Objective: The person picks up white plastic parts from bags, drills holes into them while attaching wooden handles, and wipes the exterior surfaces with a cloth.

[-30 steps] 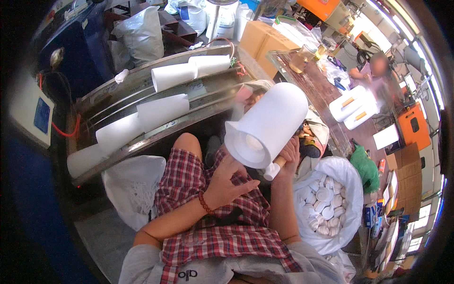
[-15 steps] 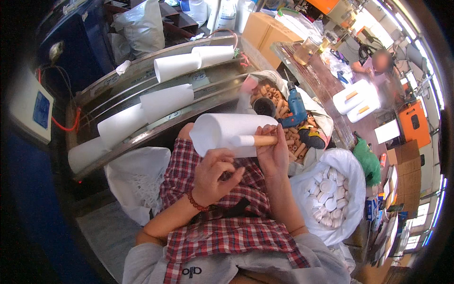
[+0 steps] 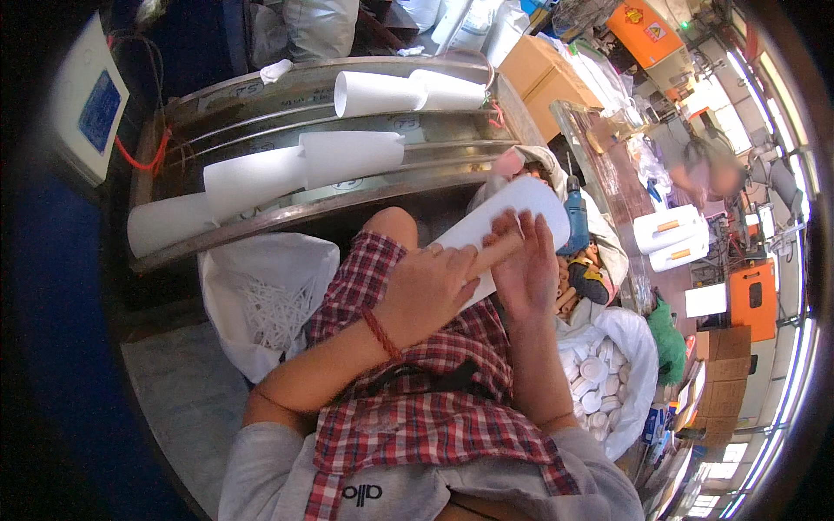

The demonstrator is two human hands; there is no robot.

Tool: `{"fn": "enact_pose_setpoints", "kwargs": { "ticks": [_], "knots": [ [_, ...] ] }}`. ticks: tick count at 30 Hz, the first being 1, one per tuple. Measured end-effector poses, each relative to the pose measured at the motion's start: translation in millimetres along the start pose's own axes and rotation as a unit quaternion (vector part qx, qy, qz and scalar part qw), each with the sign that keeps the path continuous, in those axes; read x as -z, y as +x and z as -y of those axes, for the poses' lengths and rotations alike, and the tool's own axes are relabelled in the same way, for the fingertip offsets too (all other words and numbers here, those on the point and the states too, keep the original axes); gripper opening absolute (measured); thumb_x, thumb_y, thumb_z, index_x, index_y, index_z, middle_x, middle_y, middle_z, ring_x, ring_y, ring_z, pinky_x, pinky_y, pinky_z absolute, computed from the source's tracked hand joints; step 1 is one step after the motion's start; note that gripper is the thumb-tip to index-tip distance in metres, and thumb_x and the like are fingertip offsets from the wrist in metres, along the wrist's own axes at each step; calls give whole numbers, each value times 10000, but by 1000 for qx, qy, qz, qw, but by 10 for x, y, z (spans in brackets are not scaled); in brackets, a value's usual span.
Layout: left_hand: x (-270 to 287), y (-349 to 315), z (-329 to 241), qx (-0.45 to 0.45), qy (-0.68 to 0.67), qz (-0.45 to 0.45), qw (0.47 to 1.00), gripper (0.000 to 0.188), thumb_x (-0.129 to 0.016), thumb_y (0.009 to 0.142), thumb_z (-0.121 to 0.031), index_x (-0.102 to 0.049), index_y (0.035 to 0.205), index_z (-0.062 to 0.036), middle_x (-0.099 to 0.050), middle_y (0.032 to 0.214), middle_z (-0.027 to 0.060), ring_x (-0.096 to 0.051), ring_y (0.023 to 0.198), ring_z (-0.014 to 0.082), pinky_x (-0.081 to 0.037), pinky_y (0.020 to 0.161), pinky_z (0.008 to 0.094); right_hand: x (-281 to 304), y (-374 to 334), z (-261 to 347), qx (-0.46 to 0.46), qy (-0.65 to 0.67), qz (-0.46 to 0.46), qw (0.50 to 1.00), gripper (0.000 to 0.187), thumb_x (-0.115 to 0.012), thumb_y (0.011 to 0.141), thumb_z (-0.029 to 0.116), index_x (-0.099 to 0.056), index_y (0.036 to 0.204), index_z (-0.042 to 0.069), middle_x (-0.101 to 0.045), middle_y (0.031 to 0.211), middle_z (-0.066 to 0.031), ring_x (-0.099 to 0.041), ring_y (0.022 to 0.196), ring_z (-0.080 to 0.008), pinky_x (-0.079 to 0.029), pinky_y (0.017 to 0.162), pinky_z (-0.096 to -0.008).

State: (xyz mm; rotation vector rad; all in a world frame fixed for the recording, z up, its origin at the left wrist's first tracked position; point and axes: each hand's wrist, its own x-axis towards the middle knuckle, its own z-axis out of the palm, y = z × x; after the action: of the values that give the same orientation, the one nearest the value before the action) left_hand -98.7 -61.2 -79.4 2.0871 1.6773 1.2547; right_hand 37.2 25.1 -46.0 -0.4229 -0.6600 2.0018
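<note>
Right hand (image 3: 528, 276) at white cylinder (image 3: 478, 224); axis diagonal, rounded end upper right.

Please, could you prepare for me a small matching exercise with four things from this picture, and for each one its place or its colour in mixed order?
Things:
1. White cylinder
2. Drill
3. Round white caps
4. Thin white sticks

Places or colours:
A. Inside the white sack on the person's left
B. Blue
C. At the left hand and right hand
D. Inside the white bag on the person's right

Right pairs: 1-C, 2-B, 3-D, 4-A
</note>
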Motion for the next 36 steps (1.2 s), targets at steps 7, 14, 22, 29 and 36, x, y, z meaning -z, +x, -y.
{"fn": "enact_pose_setpoints", "kwargs": {
  "ticks": [7, 14, 22, 29, 36],
  "knots": [
    [210, 125, 853, 340, -477, -151, 796, 197, -460, 951, -226, -509, 915, -40, -471, 634, -13, -452, 540, 63, -402, 486, 224, -609, 285, 327, 219, -335, 17, 916, 336, -512, 888, 116, -482, 1197, -15, -507, 1243, -118, -459, 1176, -217, -387, 976, -341],
    [224, 444, 1239, 371, -724, -316, 488, 209, -409, 966, -241, -541, 977, -79, -601, 852, 27, -591, 729, 130, -486, 554, 234, 122, 136, 102, 161, -518, 22, 840, 545, -559, 837, 55, -348, 1338, 24, -412, 1345, -123, -419, 1227, -211, -365, 990, -345],
    [-368, 925, 27, 342, -797, -168, 468, 198, -479, 938, -178, -526, 1069, -37, -616, 928, 70, -612, 778, 164, -513, 602, 236, 173, 207, 420, 244, -486, 84, 835, 697, -525, 886, 144, -118, 1436, 8, -238, 1452, -167, -238, 1348, -255, -191, 1089, -335],
    [-1012, 1275, -774, 387, -813, -12, 435, 285, -429, 965, -199, -468, 1168, -2, -589, 1041, 123, -616, 902, 214, -574, 690, 283, 688, 77, 1128, 307, -340, -12, 889, 656, -422, 925, 165, -57, 1446, 5, -218, 1456, -127, -191, 1349, -207, -166, 1091, -334],
    [-1453, 1430, -1076, 396, -817, 83, 411, 347, -392, 977, -240, -409, 1264, -45, -532, 1203, 181, -607, 1013, 241, -598, 691, 299, 1011, -130, 1589, 327, -237, -54, 913, 665, -443, 926, 270, -106, 1439, 14, -334, 1346, -100, -434, 1079, -123, -435, 720, -214]
  ]
}}
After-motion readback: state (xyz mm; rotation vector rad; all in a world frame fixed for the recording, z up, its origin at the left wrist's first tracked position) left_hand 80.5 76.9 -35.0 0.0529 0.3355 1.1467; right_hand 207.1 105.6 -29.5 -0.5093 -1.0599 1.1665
